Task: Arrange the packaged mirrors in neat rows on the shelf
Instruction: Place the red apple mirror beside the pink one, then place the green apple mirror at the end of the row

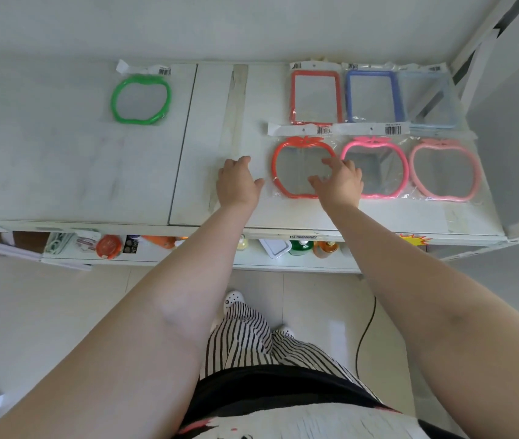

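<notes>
On the white shelf (78,172), packaged mirrors lie in two rows at the right. The back row holds a red rectangular mirror (316,97), a blue one (373,96) and a pale blue one (427,99). In front lie a red apple-shaped mirror (296,166), a bright pink one (378,167) and a light pink one (445,169). A green apple-shaped mirror (141,99) lies alone at the back left. My right hand (339,182) rests with spread fingers on the red apple mirror. My left hand (239,182) is flat on the shelf just left of that package.
A lower shelf (283,264) under the front edge holds bottles and small packaged goods. A grey wall panel (511,153) closes the shelf's right end. A dark cable (367,327) runs over the tiled floor by my feet.
</notes>
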Demonstrator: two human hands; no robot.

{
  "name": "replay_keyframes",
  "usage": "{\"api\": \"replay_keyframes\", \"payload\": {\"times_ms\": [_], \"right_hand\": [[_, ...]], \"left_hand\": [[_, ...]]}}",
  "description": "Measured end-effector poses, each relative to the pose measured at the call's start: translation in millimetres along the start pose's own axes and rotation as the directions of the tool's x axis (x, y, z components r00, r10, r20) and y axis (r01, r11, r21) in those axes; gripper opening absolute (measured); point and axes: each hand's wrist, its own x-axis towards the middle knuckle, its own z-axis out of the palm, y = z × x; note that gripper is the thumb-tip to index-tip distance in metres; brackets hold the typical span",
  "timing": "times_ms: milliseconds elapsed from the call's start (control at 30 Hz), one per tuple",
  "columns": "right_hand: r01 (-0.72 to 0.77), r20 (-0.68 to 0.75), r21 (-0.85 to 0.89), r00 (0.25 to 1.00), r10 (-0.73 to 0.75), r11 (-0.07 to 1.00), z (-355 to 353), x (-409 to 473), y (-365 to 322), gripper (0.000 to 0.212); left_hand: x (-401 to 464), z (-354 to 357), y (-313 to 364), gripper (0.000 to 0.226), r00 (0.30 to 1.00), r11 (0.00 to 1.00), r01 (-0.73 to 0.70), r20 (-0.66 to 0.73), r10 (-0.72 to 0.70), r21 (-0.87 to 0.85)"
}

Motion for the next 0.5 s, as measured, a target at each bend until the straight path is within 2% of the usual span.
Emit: {"api": "replay_keyframes", "payload": {"times_ms": [100, 267, 500], "right_hand": [[0.070, 0.045, 0.002, 0.997, -0.070, 0.998, 5, -18, -16, 0.047], [0.246, 0.167, -0.043, 0.957, -0.236, 0.968, 26, -59, -45, 0.045], [0.354, 0.240, -0.091, 0.915, -0.324, 0.931, 79, -136, -102, 0.047]], "left_hand": [[-10, -17, -16, 0.055, 0.999, 0.998, -0.031, 0.024, 0.030, 0.051], [-28, -53, -63, 0.055, 0.982, 0.968, -0.160, 0.135, 0.135, 0.195], [-66, -115, -172, 0.056, 0.979, 0.963, -0.165, 0.155, 0.133, 0.213]]}}
